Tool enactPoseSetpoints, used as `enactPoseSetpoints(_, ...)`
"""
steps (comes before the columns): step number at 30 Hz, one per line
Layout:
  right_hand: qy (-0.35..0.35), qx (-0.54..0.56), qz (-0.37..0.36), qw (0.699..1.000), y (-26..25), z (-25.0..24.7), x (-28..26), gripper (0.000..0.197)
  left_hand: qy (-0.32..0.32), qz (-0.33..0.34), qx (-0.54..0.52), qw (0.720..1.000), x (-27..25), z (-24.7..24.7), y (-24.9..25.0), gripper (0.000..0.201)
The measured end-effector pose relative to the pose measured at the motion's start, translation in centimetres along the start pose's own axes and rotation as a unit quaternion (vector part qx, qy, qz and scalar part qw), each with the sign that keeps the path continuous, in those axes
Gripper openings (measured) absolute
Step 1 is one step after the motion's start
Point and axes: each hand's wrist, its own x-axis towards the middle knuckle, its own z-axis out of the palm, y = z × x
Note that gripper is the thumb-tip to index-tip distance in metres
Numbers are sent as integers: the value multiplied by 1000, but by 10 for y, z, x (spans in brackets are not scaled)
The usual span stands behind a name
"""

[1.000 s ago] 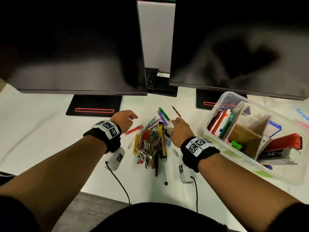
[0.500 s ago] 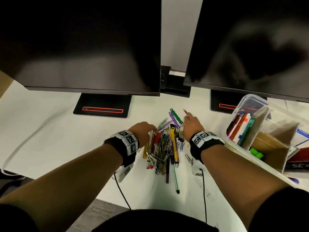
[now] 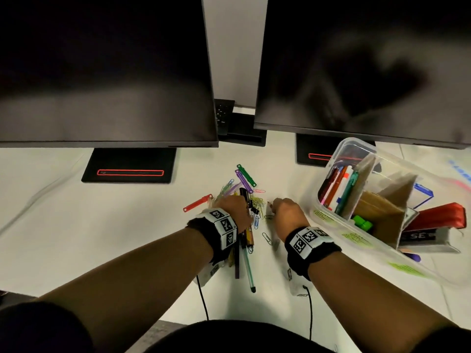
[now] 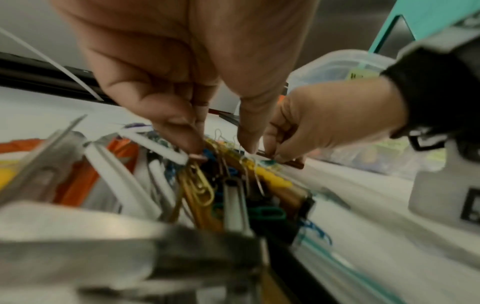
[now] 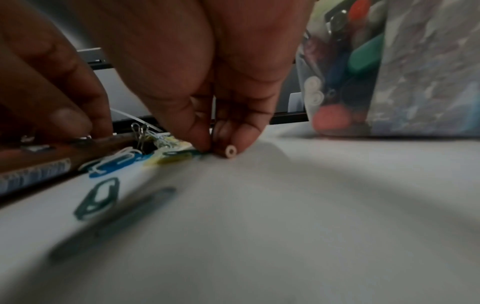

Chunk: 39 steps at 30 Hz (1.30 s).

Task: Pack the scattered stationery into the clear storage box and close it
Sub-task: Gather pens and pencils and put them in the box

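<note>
**Both hands working at the stationery heap beside the open storage box**

The landmark is the clear storage box (image 3: 331,220), a thin-walled translucent plastic tub standing open on the white desk (image 3: 89,225); no lid is visible. It already holds upright pens (image 3: 339,187) and cardboard dividers (image 3: 379,210), which probably keep long items apart from small ones. To the left of the box lies the heap of scattered stationery (image 3: 244,212): wire paper clips, flat coloured plastic fasteners, binder clips and slim cylindrical pens, loosely tangled. The right hand (image 3: 288,212), between box and heap, has its fingertips (image 5: 244,142) curled down and pinched on a short brown pencil (image 5: 230,151) lying flat on the desk, its round cut end facing the wrist camera; a low pinch suits so thin a shaft. The left hand (image 3: 234,207), on the heap's far side from the box, pokes its bent fingertips (image 4: 182,139) into the clips; whether they grip any cannot be told. Most loose items remain unpacked.
</note>
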Motion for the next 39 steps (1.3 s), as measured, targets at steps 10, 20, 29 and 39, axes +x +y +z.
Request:
enactPoseSetpoints(10, -1, 86, 44, 995, 14, -1, -20, 25, -1, 1, 1, 1000, -4, 23, 37, 35)
enactPoseSetpoints(20, 9, 128, 32, 991, 18, 2, -31, 27, -23, -54, -126, 990, -3, 13, 29, 38)
enactPoseSetpoints(29, -160, 30, -198, 967, -24, 4, -52, 27, 9, -107, -281, 954, -7, -14, -28, 24)
enactPoseSetpoints(39, -179, -73, -235, 952, -25, 19, -54, 25, 38, -117, -376, 919, -20, -21, -76, 32)
